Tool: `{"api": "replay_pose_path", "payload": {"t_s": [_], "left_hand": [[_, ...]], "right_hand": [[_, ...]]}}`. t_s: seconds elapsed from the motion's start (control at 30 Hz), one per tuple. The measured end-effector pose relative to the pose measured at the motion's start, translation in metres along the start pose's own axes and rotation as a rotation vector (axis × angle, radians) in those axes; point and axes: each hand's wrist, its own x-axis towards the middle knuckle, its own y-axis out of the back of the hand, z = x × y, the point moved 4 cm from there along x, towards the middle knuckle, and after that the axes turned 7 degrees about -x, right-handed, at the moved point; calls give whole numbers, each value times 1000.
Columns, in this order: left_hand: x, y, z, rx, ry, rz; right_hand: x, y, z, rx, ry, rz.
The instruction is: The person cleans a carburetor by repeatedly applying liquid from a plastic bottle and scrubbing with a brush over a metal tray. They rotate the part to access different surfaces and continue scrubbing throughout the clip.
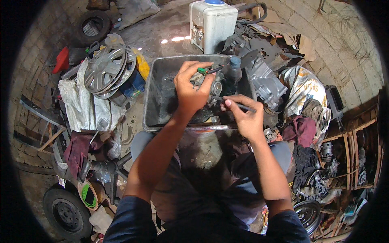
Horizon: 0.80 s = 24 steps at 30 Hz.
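Observation:
Over a black plastic tub (pixel 149 97), my left hand (pixel 190 87) is closed round a metal mechanical part (pixel 216 88) with a round opening. A small green piece (pixel 201 70) with a dark length attached shows by its fingertips; I cannot tell what it is. My right hand (pixel 242 115) pinches a dark, slender tool (pixel 246 108), whose tip is at the lower side of the metal part. A dark plastic bottle (pixel 233 77) with a blue cap stands upright in the tub, just right of the part.
A white jerrycan (pixel 212 28) stands behind the tub. Stacked wheel covers (pixel 105 69) and white sacking (pixel 73 101) lie left; a large metal casing (pixel 265 87), a printed sack (pixel 304 87) and maroon cloth (pixel 300 130) lie right. Tyres (pixel 56 214) and scrap surround my legs.

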Motion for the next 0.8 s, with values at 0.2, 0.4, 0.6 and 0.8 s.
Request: {"api": "replay_pose_path", "payload": {"t_s": [0.2,0.4,0.6,0.8], "left_hand": [[4,0,-7,-132,61,-28],[4,6,-3,-149,73,-49],[2,2,1,-158,71,-64],[-1,-2,-15,-322,188,-18]], "right_hand": [[6,4,5,151,-137,66],[4,12,-3,229,-132,70],[2,0,-2,198,-148,23],[9,6,5,375,-229,43]]}}
